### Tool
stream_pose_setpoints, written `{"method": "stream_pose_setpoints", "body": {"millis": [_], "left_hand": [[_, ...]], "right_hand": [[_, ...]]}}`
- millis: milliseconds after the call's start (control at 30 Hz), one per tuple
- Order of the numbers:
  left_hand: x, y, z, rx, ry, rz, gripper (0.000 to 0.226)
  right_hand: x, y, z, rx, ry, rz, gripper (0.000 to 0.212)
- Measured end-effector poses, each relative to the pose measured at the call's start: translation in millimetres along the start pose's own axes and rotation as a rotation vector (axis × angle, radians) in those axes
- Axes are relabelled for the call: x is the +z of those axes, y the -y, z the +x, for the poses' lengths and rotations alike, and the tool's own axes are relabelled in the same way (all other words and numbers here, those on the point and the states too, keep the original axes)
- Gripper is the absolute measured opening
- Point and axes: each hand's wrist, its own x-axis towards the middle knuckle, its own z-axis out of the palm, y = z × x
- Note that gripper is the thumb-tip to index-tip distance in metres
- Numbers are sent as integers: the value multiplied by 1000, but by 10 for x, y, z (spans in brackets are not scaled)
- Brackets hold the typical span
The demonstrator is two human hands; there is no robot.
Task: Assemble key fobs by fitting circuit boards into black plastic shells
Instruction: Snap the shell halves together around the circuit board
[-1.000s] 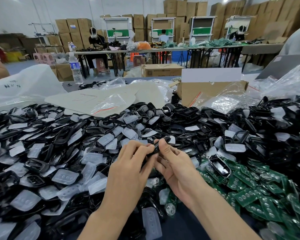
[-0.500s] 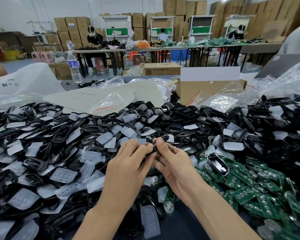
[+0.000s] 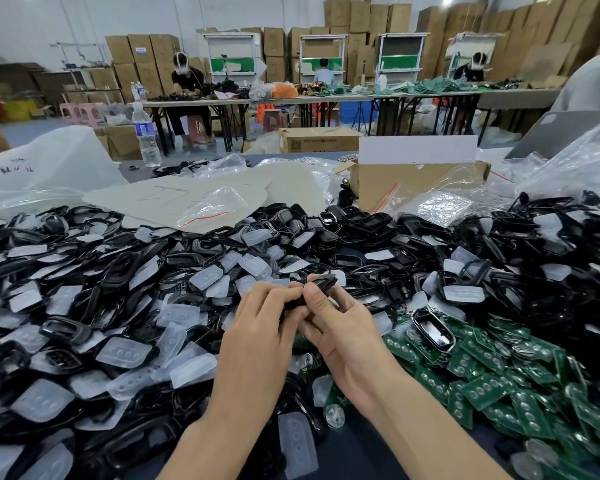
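Black plastic shows only in slivers where the held shell (image 3: 322,283) pokes out past the fingertips (image 3: 281,291). Most of it is covered by both hands, so I cannot tell whether a circuit board sits inside it or how its halves meet. The left hand (image 3: 257,329) curls over it from the left with the thumb tucked out of sight, and the right hand (image 3: 342,329) pinches its near edge between thumb and forefinger while the other fingers cradle it from below. Both hands are clamped on this one shell, which is raised just above the heap at the middle of the view. Both forearms are cut off by the bottom edge. Counted: two hands and one shell in them. The loose black shells (image 3: 118,268) spread across the left, middle and far right are too many and too tangled to count, and the cloudy translucent button pads (image 3: 125,353) scattered over them are likewise beyond counting. Green circuit boards (image 3: 499,370) lie overlapped in a heap just right of the right wrist, again uncountable, and one glossy shell (image 3: 432,328) rests on top of them. Behind the heap stand one open cardboard box (image 3: 388,183), several crumpled clear bags (image 3: 219,206) whose contents are hard to make out, and one water bottle (image 3: 147,133). Three people sit at a long far table (image 3: 361,97), small and blurred.
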Motion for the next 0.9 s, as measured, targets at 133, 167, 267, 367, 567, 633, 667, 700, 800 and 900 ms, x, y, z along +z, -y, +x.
{"method": "stream_pose_setpoints", "body": {"millis": [133,167,267,367,567,633,667,700,800,900], "left_hand": [[31,-56,-1,0,-56,65,14],[34,-70,3,1,-69,87,8],[45,-100,34,-14,-96,126,9],[63,-97,47,-8,-117,167,12],[90,-92,53,39,-118,172,17],[91,-80,41,51,-109,179,18],[88,-75,36,61,-105,184,18],[87,-70,33,72,-98,188,17],[88,-74,36,80,-47,136,17],[40,-130,65,-129,-17,-163,21]], "right_hand": [[23,-35,-19,-20,-31,-38,43],[39,-43,-26,-22,-46,-53,44],[76,-63,-35,-36,-92,-78,41],[100,-82,-33,-45,-141,-80,34],[89,-71,-24,-52,-175,-39,30],[72,-64,-18,-41,-169,-18,26],[64,-59,-13,-34,-165,-9,23],[60,-52,-14,-28,-161,-1,21],[41,-35,-1,-19,-145,24,28],[16,9,13,-21,-98,27,37]]}}
